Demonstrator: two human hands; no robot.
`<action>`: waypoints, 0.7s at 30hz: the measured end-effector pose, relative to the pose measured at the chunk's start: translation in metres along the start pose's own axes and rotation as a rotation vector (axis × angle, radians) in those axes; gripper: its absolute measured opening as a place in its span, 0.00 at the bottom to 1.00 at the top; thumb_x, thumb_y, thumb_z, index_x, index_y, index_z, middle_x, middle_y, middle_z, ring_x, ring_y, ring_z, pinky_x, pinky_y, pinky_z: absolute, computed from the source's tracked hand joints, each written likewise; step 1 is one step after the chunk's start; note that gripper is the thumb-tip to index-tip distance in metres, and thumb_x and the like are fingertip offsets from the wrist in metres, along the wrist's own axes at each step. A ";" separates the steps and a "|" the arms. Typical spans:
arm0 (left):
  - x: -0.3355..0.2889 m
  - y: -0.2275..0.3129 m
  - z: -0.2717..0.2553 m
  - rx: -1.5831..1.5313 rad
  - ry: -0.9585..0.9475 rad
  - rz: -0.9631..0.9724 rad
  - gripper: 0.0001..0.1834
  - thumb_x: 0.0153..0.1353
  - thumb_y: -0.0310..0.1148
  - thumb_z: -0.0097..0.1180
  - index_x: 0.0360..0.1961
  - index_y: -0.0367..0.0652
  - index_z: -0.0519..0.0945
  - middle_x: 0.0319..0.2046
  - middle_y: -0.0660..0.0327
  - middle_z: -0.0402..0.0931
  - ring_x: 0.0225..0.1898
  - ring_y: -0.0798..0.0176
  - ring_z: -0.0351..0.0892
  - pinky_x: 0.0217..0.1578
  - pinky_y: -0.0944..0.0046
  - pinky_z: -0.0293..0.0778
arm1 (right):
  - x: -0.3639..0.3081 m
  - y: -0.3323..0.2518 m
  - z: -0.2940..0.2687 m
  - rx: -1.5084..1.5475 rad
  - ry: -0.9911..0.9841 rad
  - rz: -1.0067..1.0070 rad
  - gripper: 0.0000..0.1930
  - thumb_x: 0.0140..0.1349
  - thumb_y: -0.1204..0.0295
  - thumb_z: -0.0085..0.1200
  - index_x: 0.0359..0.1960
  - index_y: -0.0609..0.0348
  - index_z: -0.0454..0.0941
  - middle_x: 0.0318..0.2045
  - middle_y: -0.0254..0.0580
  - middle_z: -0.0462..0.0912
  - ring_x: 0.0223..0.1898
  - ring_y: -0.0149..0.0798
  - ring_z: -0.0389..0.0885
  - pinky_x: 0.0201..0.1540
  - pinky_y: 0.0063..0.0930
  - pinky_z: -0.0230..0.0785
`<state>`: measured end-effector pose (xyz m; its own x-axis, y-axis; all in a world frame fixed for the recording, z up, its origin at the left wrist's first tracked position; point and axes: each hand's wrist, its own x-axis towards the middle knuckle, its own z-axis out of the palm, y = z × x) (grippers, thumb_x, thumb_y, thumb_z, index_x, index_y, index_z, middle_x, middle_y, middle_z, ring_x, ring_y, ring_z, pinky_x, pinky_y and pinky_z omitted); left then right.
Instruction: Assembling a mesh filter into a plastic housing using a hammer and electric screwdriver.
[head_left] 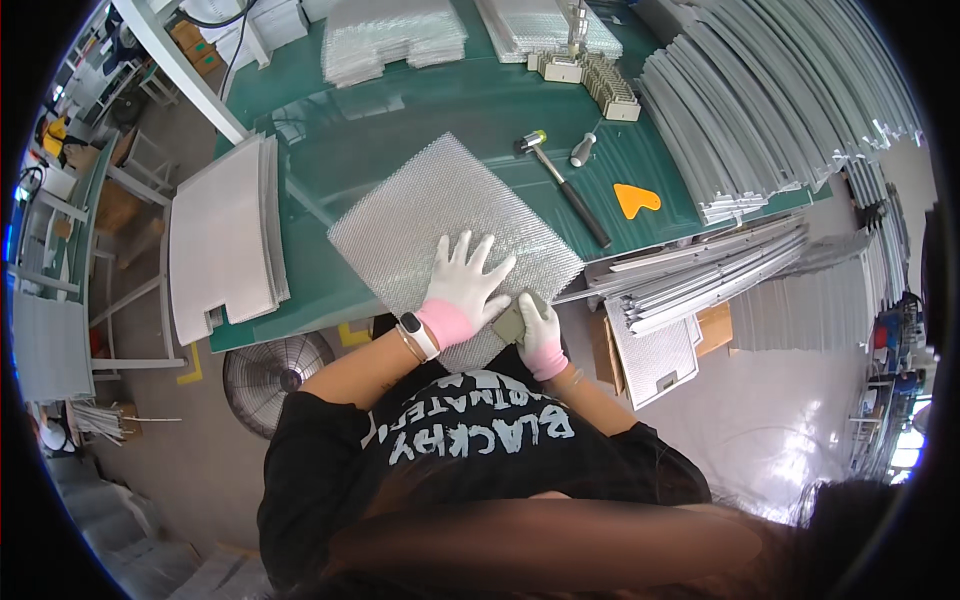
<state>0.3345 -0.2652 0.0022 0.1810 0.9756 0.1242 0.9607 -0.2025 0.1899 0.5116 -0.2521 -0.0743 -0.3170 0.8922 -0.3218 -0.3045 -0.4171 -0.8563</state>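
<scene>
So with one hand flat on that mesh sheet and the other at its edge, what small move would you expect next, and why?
Probably the right hand slides its grey block along the mesh sheet edge, since the left hand lies spread flat on the sheet, pinning it.

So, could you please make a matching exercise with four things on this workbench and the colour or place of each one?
Column one:
1. mesh sheet
2. mallet
3. heart-shaped piece
4. left hand

Column two:
a. orange, on the green table
b. flat on the mesh, fingers spread
c. silver, lying under both hands
d. black handle, right of the mesh

Pairs: 1-c, 2-d, 3-a, 4-b. The right hand grips a small grey block at the near edge of the mesh.
</scene>
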 end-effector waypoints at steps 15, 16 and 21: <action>-0.001 0.001 -0.002 -0.022 0.003 0.021 0.30 0.60 0.46 0.55 0.64 0.55 0.70 0.65 0.46 0.60 0.67 0.33 0.54 0.65 0.29 0.46 | 0.005 0.005 0.004 -0.093 0.093 -0.036 0.08 0.69 0.69 0.53 0.37 0.61 0.80 0.31 0.28 0.80 0.31 0.22 0.75 0.34 0.21 0.70; -0.001 0.001 -0.003 -0.022 0.003 0.027 0.30 0.60 0.46 0.55 0.64 0.55 0.70 0.65 0.46 0.60 0.67 0.33 0.54 0.65 0.29 0.46 | 0.006 0.006 0.005 -0.068 0.109 -0.011 0.08 0.67 0.69 0.55 0.37 0.61 0.81 0.31 0.28 0.81 0.31 0.22 0.76 0.35 0.21 0.71; 0.001 0.006 -0.007 -0.007 -0.037 0.006 0.29 0.61 0.47 0.54 0.64 0.57 0.70 0.66 0.47 0.60 0.68 0.34 0.53 0.66 0.30 0.45 | 0.008 0.014 0.005 0.048 0.099 -0.060 0.08 0.68 0.68 0.54 0.38 0.60 0.80 0.32 0.28 0.80 0.33 0.21 0.76 0.36 0.21 0.71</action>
<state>0.3392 -0.2657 0.0100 0.1942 0.9769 0.0895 0.9582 -0.2085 0.1961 0.5003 -0.2517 -0.0865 -0.2073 0.9274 -0.3112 -0.3635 -0.3684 -0.8557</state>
